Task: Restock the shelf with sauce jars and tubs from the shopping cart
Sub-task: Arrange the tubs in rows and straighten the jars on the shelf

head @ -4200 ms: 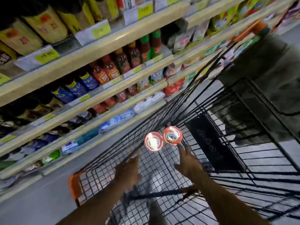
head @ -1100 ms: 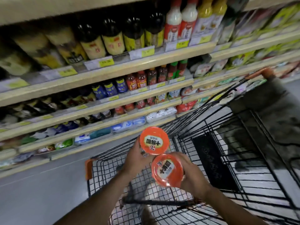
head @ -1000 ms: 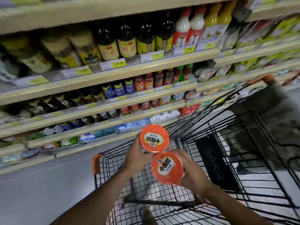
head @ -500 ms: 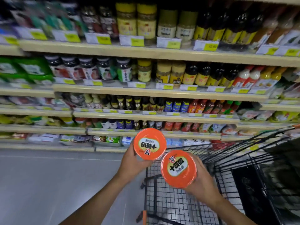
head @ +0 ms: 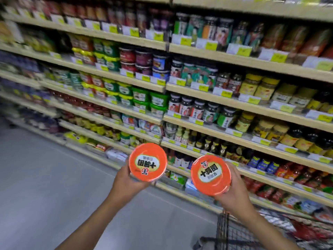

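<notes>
Nearest to us, below the right grip (head: 232,197), only a corner of the black wire shopping cart (head: 234,233) shows. Our two bare forearms reach forward, the left one over the grey floor (head: 45,177). The left grip (head: 126,181) is wrapped round the underside of the left tub (head: 147,162), and the right grip clasps the right tub (head: 210,175) the same way. The lids hide most of our fingers. Both tubs turn their orange lids toward us. They are side by side and not touching, with the right one a little lower. Beyond the grips runs the shelf (head: 216,55), its boards lined with yellow price tags. Above the left grip stand stacked green tubs (head: 158,99). Above the right grip stand dark jars (head: 196,110) and, further right, yellow-lidded jars (head: 259,87). The rows far to the left of the grips are too blurred to read.
</notes>
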